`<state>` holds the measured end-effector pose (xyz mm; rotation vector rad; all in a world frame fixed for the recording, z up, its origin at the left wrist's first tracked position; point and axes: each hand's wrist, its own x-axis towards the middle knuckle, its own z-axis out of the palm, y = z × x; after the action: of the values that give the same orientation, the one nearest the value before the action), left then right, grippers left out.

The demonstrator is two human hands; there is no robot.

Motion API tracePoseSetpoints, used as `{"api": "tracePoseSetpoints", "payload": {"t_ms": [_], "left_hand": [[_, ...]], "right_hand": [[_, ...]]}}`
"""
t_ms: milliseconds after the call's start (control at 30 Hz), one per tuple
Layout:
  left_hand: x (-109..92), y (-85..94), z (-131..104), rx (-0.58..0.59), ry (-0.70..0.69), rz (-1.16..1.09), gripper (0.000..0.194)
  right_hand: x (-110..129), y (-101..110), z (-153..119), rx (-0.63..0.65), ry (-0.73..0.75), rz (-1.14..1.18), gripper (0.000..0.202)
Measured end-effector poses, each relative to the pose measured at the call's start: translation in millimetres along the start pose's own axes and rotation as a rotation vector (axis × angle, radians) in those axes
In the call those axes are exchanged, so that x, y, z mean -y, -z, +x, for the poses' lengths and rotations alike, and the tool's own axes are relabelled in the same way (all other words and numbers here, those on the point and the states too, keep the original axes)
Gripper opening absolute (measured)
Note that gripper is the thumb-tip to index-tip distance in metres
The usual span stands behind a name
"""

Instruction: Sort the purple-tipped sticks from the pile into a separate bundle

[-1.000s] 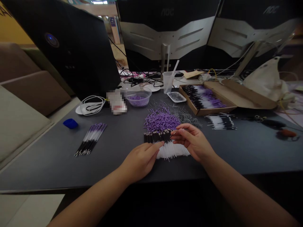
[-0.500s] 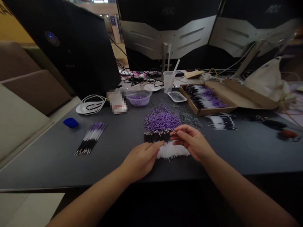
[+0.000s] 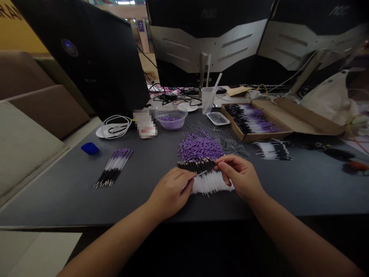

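Observation:
A thin black-and-white stick [image 3: 205,171] spans my two hands, tilted up to the right. My left hand [image 3: 172,191] pinches its white end. At its black end, the thumb and fingers of my right hand [image 3: 240,177] are closed. Below the hands lies a row of similar sticks [image 3: 208,184], black with metal-looking tips at the far side and translucent white nearer me; my hands cover parts of it. Just behind the row is a heap of small purple tubes [image 3: 198,144], with a scatter of grey clear pieces [image 3: 232,142] to its right.
On the left lie a bundle of purple, white and black sticks [image 3: 114,167] and a blue cup-like piece [image 3: 89,148]. Behind are a bowl of purple tubes [image 3: 173,122], a small white tray [image 3: 218,118], a plastic cup [image 3: 206,102] and a cardboard box of sticks [image 3: 253,136]. Loose sticks [image 3: 273,150] lie right.
Earlier my right fingers held a dark piece and my left fingers were at the row. Now both hands hold one stick between them. The view has shifted slightly.

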<state>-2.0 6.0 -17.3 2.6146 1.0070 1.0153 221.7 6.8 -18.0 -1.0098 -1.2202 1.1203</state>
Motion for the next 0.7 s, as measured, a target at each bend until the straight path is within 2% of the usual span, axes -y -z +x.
{"api": "tracePoseSetpoints", "payload": {"t_ms": [100,200,300,400,533,633,700], "left_hand": [[2.1,6.7,4.5,-0.143,0.116,-0.129,0.016],[4.7,12.1,9.0,-0.242,0.301,-0.471,0.008],[7.8,15.2,12.9,-0.332,0.493,-0.915,0.007],[9.8,16.2,15.8,-0.472,0.616,-1.155,0.012],[8.7,17.1,18.7,-0.632,0.608,-1.172,0.022],[8.8,23.8,22.1,-0.698,0.552,-1.110,0.019],[13.8,34.3,26.0,-0.711,0.525,-1.029,0.018]], "right_hand": [[-2.3,1.6,2.4,-0.068,0.036,0.095,0.010],[-3.7,2.6,4.3,-0.075,0.015,0.125,0.008],[-2.3,1.7,2.6,-0.020,-0.025,0.063,0.011],[2.5,-1.2,-1.7,0.078,-0.050,-0.073,0.014],[7.9,-5.1,-6.2,0.219,-0.018,-0.231,0.012],[8.2,-5.6,-7.0,0.276,0.015,-0.291,0.014],[7.8,-4.8,-6.7,0.284,0.024,-0.300,0.016]]}}
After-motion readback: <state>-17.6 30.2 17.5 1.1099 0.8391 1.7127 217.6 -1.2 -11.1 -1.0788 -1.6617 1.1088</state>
